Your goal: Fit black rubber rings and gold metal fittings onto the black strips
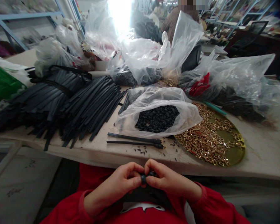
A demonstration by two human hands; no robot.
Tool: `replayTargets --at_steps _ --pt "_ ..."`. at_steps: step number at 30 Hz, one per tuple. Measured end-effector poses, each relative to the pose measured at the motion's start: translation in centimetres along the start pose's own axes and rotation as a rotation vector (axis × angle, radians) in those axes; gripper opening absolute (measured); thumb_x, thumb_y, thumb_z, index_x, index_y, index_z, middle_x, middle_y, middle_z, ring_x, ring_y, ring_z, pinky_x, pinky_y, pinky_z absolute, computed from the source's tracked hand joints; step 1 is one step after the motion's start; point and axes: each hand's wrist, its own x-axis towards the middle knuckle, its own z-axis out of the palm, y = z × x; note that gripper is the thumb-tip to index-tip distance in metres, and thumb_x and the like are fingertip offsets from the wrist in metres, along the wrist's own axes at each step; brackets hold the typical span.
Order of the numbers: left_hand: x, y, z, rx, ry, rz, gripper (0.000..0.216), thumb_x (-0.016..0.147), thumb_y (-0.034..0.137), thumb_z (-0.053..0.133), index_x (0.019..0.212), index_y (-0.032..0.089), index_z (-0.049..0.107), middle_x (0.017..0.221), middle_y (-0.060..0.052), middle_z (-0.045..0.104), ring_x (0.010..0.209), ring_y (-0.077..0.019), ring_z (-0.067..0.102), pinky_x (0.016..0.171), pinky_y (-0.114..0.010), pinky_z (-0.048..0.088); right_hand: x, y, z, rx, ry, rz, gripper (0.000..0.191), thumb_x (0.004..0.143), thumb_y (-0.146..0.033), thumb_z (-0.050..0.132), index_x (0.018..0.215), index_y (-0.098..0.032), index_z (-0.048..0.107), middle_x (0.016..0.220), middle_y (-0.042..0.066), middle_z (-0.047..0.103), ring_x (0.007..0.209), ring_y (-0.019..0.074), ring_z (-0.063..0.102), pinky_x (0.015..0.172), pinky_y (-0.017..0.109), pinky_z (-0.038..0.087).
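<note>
In front of my red top, at the table's near edge, my left hand (128, 178) and my right hand (162, 177) meet fingertip to fingertip. Both pinch a black strap (143, 179) that looks folded or looped at the fingers; most of it is hidden, and dark lengths seem to hang below. Just beyond lie finished-looking black straps (135, 137) with small gold ends. A clear plastic bag (128, 123) gapes open around many small black loops (157, 118). To its right, a round gold tray (239, 152) holds a heap of gold buckles (207, 140).
Bundles of long black strips (91, 105) cover the table's left side. Tiny black bits (142, 152) are scattered near the front edge. Filled plastic bags (144, 53) line the back, and a teal tool (216, 108) lies behind the tray. A person (177, 21) is in the background.
</note>
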Motion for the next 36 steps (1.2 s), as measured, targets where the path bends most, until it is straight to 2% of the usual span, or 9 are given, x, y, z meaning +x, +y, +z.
replayTargets --at_steps 6,10,13,16,21,25,29,33,36 --pt "0.6 -0.6 0.3 -0.005 0.082 0.002 0.034 0.072 0.033 0.056 0.098 0.011 0.053 0.075 0.000 0.058 0.049 -0.0059 0.042 0.046 -0.019 0.032 -0.1 0.2 0.8 -0.228 0.116 0.018 0.008 0.076 -0.017 0.049 0.082 -0.020 0.045 0.069 -0.004 0.052 0.059 0.0104 0.043 0.054 0.021 0.032" --pt "0.5 -0.8 0.1 0.001 0.086 0.021 0.032 0.073 0.032 0.056 0.098 0.012 0.053 0.076 0.000 0.061 0.054 -0.0081 0.048 0.048 -0.019 0.035 -0.4 0.2 0.7 -0.046 0.056 0.022 0.005 0.080 -0.021 0.046 0.083 -0.019 0.043 0.071 -0.003 0.052 0.059 0.0098 0.042 0.053 0.021 0.034" --pt "0.2 -1.0 -0.3 -0.026 0.052 0.000 0.025 0.071 0.031 0.059 0.089 0.013 0.057 0.076 0.000 0.062 0.058 -0.0091 0.051 0.051 -0.019 0.037 -0.6 0.5 0.6 0.072 0.008 0.026 0.006 0.086 -0.023 0.037 0.086 -0.019 0.041 0.072 -0.002 0.053 0.058 0.0095 0.044 0.052 0.021 0.036" --pt "0.1 -1.3 -0.6 -0.095 0.007 -0.034 0.022 0.070 0.030 0.062 0.083 0.012 0.058 0.076 -0.001 0.064 0.058 -0.0085 0.051 0.052 -0.019 0.037 -0.8 1.0 0.9 -0.043 0.048 -0.002 0.007 0.087 -0.023 0.038 0.084 -0.019 0.044 0.070 -0.002 0.053 0.060 0.0105 0.046 0.055 0.022 0.037" --pt "0.6 -2.1 -0.2 -0.057 0.088 -0.025 0.023 0.066 0.029 0.063 0.078 0.011 0.058 0.066 0.001 0.059 0.053 -0.0081 0.049 0.050 -0.019 0.035 -0.8 1.5 2.1 -0.297 0.130 -0.072 0.007 0.086 -0.022 0.039 0.086 -0.020 0.046 0.076 0.000 0.055 0.067 0.0131 0.050 0.059 0.024 0.037" --pt "0.7 -2.3 -0.1 -0.009 0.087 0.001 0.022 0.068 0.030 0.060 0.079 0.012 0.058 0.066 0.003 0.056 0.055 -0.0085 0.049 0.050 -0.019 0.036 -0.7 2.0 3.0 -0.244 0.157 -0.140 0.011 0.089 -0.024 0.035 0.093 -0.020 0.044 0.080 0.001 0.057 0.070 0.0129 0.053 0.062 0.023 0.040" --pt "0.2 -1.6 -0.5 0.245 -0.013 -0.022 0.017 0.076 0.026 0.048 0.076 0.013 0.060 0.065 0.003 0.058 0.052 -0.0082 0.048 0.046 -0.017 0.034 -0.7 2.6 3.4 -0.253 0.209 -0.163 0.015 0.090 -0.024 0.033 0.102 -0.021 0.042 0.088 0.003 0.059 0.077 0.0142 0.056 0.067 0.025 0.043" --pt "0.4 -0.6 -0.7 0.582 0.021 0.099 0.020 0.080 0.023 0.044 0.073 0.015 0.061 0.066 0.001 0.062 0.059 -0.0109 0.054 0.052 -0.018 0.036 -0.1 2.9 3.5 -0.299 0.223 -0.211 0.017 0.089 -0.021 0.034 0.104 -0.022 0.042 0.092 0.003 0.061 0.081 0.0148 0.058 0.071 0.026 0.044" --pt "1.6 0.0 -1.3 0.790 0.074 0.220 0.019 0.083 0.026 0.045 0.080 0.018 0.062 0.072 0.000 0.065 0.065 -0.0137 0.058 0.057 -0.020 0.038 0.9 3.2 2.9 -0.309 0.321 -0.253 0.017 0.089 -0.021 0.033 0.103 -0.021 0.043 0.091 0.004 0.061 0.082 0.0147 0.058 0.071 0.026 0.045"
